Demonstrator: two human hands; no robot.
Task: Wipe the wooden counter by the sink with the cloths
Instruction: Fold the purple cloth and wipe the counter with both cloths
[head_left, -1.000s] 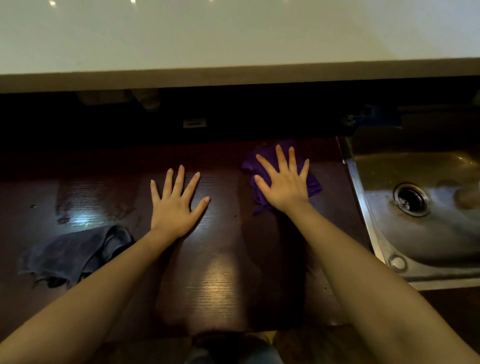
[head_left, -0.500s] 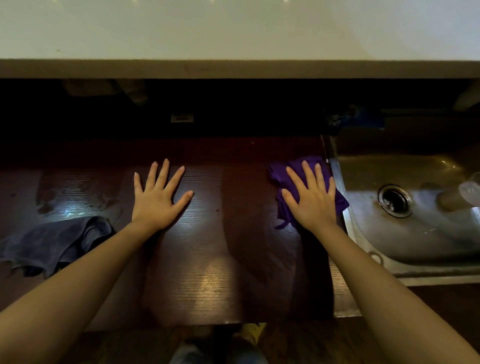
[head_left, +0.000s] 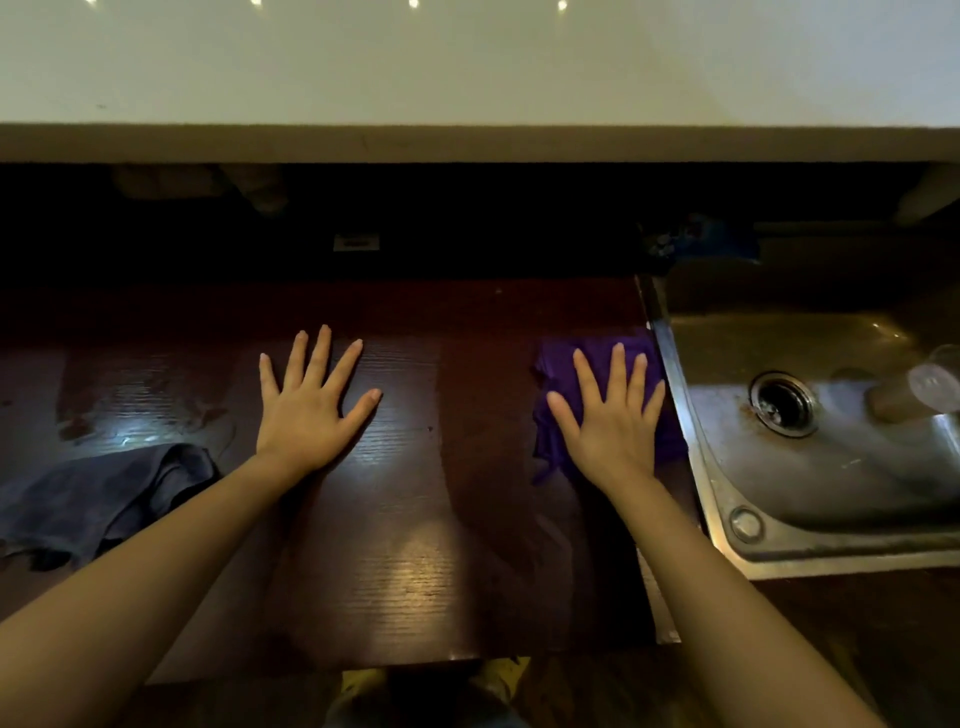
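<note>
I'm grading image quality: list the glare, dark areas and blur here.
Head view: glare patches on the wooden counter; back recess under the shelf nearly black; sink rim bright, a cup in it blurred; wide-angle bending at the edges.

The right hand presses a purple cloth flat (beside the sink); the left hand rests bare on the wooden counter.

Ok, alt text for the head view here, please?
A person's right hand presses a purple cloth flat on a dark wooden counter beside a steel sink. The left hand rests flat on bare wood; a grey cloth lies crumpled farther left.
</note>
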